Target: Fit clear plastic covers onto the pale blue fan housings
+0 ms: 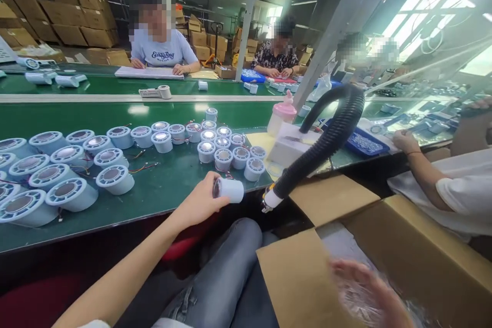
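My left hand [207,197] is closed around a light-blue cylindrical fan housing [232,191], held on its side just off the bench's front edge. Its dark round end faces my palm. At lower right, my right hand [371,284] is over an open cardboard box [418,236], with clear plastic [357,300] beneath it. Motion smears those fingers, so I cannot tell whether they grip anything. Several similar housings [115,179] stand in rows on the green bench [154,200], some trailing thin wires. A smaller group [223,159] stands near my left hand.
A black flexible hose [326,143] arches down with its tip [267,202] right of my left hand. Behind it are a pink-topped bottle [282,115] and a blue tray [365,141] of small parts. A co-worker's arm [426,169] is at right; people sit opposite.
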Demonstrator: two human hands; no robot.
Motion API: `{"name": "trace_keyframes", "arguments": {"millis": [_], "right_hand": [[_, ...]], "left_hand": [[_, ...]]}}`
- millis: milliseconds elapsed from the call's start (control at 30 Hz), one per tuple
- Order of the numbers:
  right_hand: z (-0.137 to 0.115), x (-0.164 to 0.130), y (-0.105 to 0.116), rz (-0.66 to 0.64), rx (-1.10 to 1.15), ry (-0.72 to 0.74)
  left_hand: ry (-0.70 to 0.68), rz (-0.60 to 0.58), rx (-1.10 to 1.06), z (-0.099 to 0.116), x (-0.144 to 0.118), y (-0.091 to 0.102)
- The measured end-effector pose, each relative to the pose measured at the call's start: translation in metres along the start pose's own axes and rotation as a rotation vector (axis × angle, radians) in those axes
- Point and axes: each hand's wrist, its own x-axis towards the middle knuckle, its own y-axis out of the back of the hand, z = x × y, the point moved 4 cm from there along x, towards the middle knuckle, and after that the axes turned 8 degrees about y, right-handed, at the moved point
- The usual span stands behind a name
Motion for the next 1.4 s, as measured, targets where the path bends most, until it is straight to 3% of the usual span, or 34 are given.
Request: {"name": "trace_keyframes", "arguments": {"millis": [67,133,167,233,300,367,533,667,867,1033,1133,1267,1333,1400], "right_hand": [[-0.024,-0.012,-0.046,-0.190,-0.037,0.180],[-0.057,-0.022,-0.092,-0.392,-0.233,0.497],[-0.072,-0.026,-0.111,-0.431,-0.330,0.652],[-0.094,-0.029,-0.139,-0.430,-0.501,0.828],[-0.103,-0.028,-0.155,-0.410,-0.629,0.886],[-0.103,-0.025,-0.164,-0.417,-0.701,0.853],[-0.093,-0.024,-0.167,-0.564,-0.559,0.601],[-0.098,-0.022,-0.163,-0.590,-0.257,0.373],[-0.096,-0.015,-0.153,-0.425,0.015,0.095],[-0.082,-0.011,-0.148,-0.420,0.250,-0.088],[-0.085,-0.013,-0.147,-0.521,0.268,0.054],[-0.096,-0.024,-0.143,-0.603,-0.084,0.468],[-0.098,-0.028,-0.141,-0.605,-0.160,0.557],[-0.098,-0.029,-0.139,-0.605,-0.156,0.557]], "left_hand": [[0.017,-0.171,-0.214,-0.016,-0.020,-0.005],[0.153,-0.392,-0.531,-0.031,-0.039,-0.017],[0.254,-0.494,-0.687,-0.038,-0.047,-0.024],[0.427,-0.630,-0.860,-0.046,-0.061,-0.038],[0.435,-0.676,-0.778,-0.048,-0.068,-0.046],[0.311,-0.681,-0.580,-0.045,-0.071,-0.047],[-0.213,-0.412,-0.078,-0.029,-0.075,-0.035],[-0.280,-0.278,-0.143,-0.037,-0.075,-0.037],[-0.466,-0.290,-0.088,-0.049,-0.074,-0.048],[-0.271,-0.565,-0.342,-0.051,-0.076,-0.054],[-0.117,-0.615,-0.563,-0.053,-0.080,-0.056],[0.042,-0.652,-0.730,-0.057,-0.085,-0.058],[0.026,-0.696,-0.732,-0.056,-0.087,-0.057],[-0.049,-0.712,-0.686,-0.053,-0.088,-0.054]]}}
